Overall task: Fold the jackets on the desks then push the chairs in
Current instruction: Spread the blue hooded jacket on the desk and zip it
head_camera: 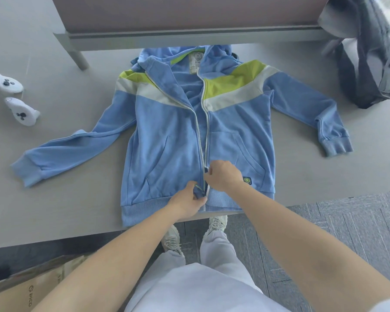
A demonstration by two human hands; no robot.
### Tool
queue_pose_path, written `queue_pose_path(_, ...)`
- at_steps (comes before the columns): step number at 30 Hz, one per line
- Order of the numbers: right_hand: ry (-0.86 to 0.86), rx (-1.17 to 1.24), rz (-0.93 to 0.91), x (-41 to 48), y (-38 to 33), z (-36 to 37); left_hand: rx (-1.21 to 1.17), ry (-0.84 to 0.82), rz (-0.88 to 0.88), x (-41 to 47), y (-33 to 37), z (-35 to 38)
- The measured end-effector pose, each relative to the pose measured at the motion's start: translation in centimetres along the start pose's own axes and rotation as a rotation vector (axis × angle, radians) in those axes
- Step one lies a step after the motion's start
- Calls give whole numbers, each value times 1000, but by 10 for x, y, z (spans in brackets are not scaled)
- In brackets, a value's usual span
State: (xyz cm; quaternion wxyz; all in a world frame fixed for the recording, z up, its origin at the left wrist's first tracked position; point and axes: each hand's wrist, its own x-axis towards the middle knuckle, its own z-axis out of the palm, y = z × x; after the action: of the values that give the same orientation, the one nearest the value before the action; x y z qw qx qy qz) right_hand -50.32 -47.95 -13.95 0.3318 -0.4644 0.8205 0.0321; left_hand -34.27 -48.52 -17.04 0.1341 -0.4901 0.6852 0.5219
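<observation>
Since the jacket (167, 136) was soft and limp, left grip (186, 204) pinched its near hem (144, 212), right grip (222, 176) its zipper pull (206, 169).

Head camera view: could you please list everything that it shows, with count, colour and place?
jacket: one, blue with green and white bands, flat on the desk, zip mostly open
desk: one, grey, under the jacket
controllers: two, white, desk's left
cloth item: one, dark grey, desk's far right
cardboard box: one, brown, floor, bottom left
left hand: one, pinching the jacket hem by the zip
right hand: one, pinching the zip just above
</observation>
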Motion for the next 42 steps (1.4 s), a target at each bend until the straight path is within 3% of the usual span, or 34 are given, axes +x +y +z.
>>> queue_pose_path(4, -132, 60, -89, 0, 19, 18, 49, 65, -21, 4, 5, 0)
queue_pose_path(10, 40, 242, -41, -8, 68, 0, 301, 236, -14, 7, 26, 12)
queue_pose_path(14, 332, 192, 248, -19, 123, -5, 290, 306, -23, 15, 35, 14)
queue_pose_path(16, 335, 140, 441, -26, 148, -3, 250, 309, -34, 19, 37, 13)
queue_pose_path(18, 247, 242, 525, -28, 165, 2, 236, 295, -47, 24, 37, 12)
queue_pose_path(22, 274, 474, 398, -22, 174, 4, 154, 222, -109, 33, 43, 8)
queue_pose_path(24, 284, 435, 381, -20, 179, -1, 20, 190, -131, 42, 48, 3)
queue_pose_path(30, 64, 150, 429, -12, 190, -22, -319, 226, -155, 66, 69, -2)
queue_pose_path(35, -39, 103, 388, 11, 191, -55, -345, 342, -214, 78, 78, -3)
queue_pose_path(42, 55, 306, 253, 65, 182, -90, -332, 349, -308, 93, 93, -9)
